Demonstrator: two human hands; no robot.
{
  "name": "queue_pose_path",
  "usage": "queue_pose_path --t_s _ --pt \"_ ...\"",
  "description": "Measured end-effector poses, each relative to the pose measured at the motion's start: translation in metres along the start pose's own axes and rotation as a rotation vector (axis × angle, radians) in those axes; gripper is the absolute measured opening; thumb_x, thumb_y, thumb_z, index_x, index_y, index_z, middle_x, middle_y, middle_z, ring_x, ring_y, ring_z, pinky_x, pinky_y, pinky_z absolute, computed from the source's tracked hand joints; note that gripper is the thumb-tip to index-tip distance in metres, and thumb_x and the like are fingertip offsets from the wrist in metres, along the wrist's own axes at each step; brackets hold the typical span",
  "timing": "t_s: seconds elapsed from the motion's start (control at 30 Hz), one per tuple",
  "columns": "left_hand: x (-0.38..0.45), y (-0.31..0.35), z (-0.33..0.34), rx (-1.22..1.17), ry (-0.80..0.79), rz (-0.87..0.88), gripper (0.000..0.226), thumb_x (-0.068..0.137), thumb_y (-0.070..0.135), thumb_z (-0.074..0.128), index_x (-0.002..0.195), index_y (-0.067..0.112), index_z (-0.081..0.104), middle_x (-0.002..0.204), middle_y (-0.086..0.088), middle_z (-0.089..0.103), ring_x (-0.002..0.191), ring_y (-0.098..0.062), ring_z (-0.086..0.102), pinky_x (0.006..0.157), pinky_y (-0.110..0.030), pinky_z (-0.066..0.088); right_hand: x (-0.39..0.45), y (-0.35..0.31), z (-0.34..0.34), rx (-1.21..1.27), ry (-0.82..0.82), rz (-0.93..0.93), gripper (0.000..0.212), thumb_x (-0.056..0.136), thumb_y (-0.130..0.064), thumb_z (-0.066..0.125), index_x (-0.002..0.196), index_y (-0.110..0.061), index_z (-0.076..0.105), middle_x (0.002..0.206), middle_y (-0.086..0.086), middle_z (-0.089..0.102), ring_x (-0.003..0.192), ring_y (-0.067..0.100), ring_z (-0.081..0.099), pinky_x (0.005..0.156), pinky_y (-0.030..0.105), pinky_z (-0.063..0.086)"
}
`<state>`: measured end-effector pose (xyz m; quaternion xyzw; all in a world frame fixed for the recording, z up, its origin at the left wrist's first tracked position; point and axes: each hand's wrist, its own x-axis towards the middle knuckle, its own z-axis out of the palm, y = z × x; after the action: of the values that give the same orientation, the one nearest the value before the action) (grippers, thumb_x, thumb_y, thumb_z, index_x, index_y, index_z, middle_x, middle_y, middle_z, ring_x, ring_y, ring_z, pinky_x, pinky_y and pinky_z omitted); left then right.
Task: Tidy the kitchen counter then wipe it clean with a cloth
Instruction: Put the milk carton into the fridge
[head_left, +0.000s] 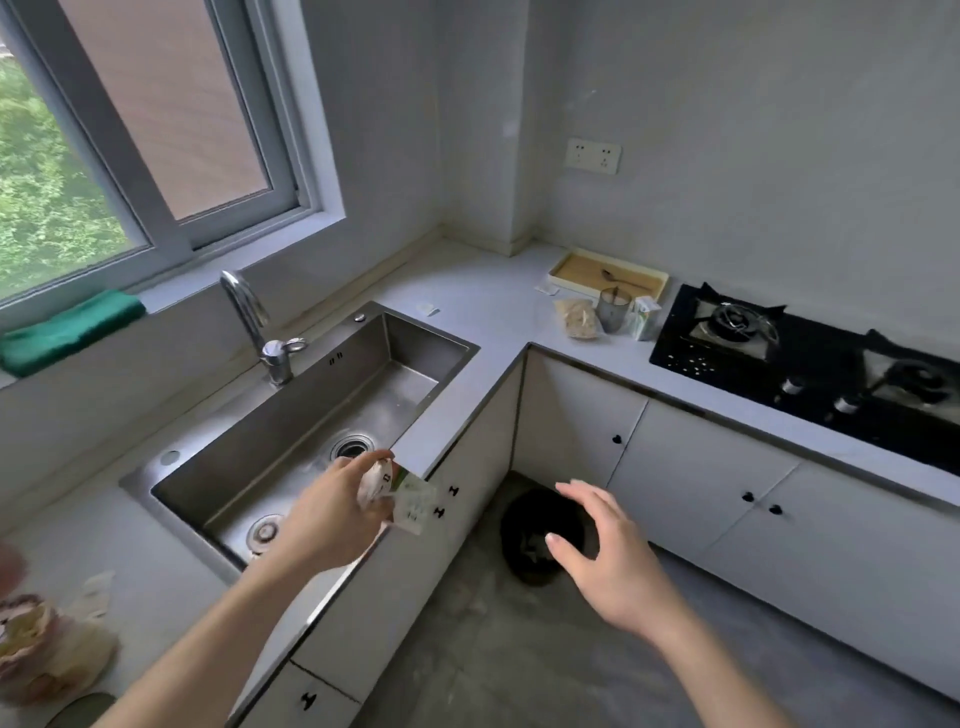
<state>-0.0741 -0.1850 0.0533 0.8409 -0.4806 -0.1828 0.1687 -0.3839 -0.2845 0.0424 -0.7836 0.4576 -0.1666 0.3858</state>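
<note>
My left hand grips crumpled wrappers and a small white-green carton over the counter's front edge beside the sink. My right hand hovers open above a black trash bin on the floor in the corner, its fingers spread and holding nothing. A green cloth lies folded on the window sill. On the far grey counter stand a snack bag, a glass cup and a small milk carton.
A cream tray holding a spoon sits in the back corner, a black gas hob to its right. Crumpled bags lie on the counter at the lower left. Small paper scraps lie beyond the sink. White cabinet doors line the floor space.
</note>
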Motion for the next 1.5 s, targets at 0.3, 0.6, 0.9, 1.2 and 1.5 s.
queue_pose_path --t_s 0.3,0.6,0.9,1.2,1.5 --pt "0.027 0.208 0.025 -0.107 0.027 0.414 0.054 0.091 0.032 0.061 0.137 0.056 0.045 0.121 0.014 0.062 0.094 -0.012 0.06 0.079 -0.031 0.049 -0.031 0.074 -0.118 0.039 0.215 0.132 0.055 0.096 -0.04 0.065 0.146 -0.037 0.042 0.145 -0.028 0.038 0.132 -0.01 0.034 0.108 0.017 0.028" --pt "0.042 0.367 0.087 -0.18 -0.064 0.545 0.053 0.09 0.019 0.066 0.135 0.042 0.049 0.128 0.008 0.064 0.109 -0.022 0.062 0.085 -0.039 0.055 -0.065 0.171 -0.235 0.03 0.361 0.211 0.054 0.095 -0.031 0.068 0.144 -0.033 0.046 0.146 -0.021 0.041 0.134 -0.004 0.038 0.116 0.023 0.03" --pt "0.073 0.425 0.123 -0.147 -0.094 0.545 0.052 0.091 0.019 0.068 0.133 0.041 0.049 0.128 0.005 0.064 0.109 -0.022 0.064 0.083 -0.041 0.059 -0.051 0.225 -0.295 -0.002 0.375 0.222 0.052 0.096 -0.03 0.067 0.144 -0.026 0.049 0.142 -0.018 0.041 0.127 -0.004 0.039 0.108 0.014 0.026" --pt "0.145 0.414 0.123 -0.176 -0.031 0.386 0.054 0.092 0.013 0.067 0.138 0.035 0.051 0.135 0.001 0.061 0.119 -0.03 0.061 0.087 -0.044 0.056 0.057 0.222 -0.315 -0.048 0.28 0.131 0.053 0.096 -0.034 0.065 0.145 -0.029 0.047 0.146 -0.018 0.04 0.133 0.0 0.04 0.113 0.022 0.029" --pt "0.295 0.385 0.15 -0.164 -0.044 0.29 0.054 0.09 0.014 0.067 0.136 0.037 0.051 0.136 0.003 0.06 0.119 -0.025 0.058 0.094 -0.046 0.056 0.221 0.226 -0.318 -0.062 0.202 0.146 0.06 0.096 -0.038 0.062 0.15 -0.036 0.036 0.152 -0.02 0.034 0.137 0.007 0.042 0.109 0.03 0.038"
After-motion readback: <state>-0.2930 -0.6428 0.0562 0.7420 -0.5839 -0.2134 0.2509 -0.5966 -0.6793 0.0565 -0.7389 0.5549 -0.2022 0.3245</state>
